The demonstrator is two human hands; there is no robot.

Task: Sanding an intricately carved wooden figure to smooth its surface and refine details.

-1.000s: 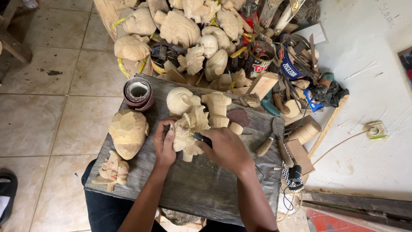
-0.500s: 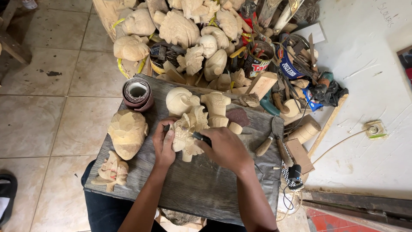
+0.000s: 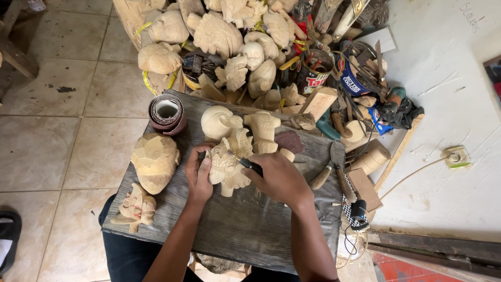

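Seemingly ornate, pale wooden carving, gripped by hands

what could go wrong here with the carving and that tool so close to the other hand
The right hand works a dark-handled tool into the small wooden carving, pointed toward the left hand that steadies it; a slip might nick those fingers. Loose chisels lie near the edge of the grey board and might get knocked off. The carved heads standing close behind could get bumped over.

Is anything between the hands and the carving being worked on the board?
Nothing visible. The left hand grips the carving directly, and the right hand presses a dark-handled tool against it. Other carvings stand behind, apart.
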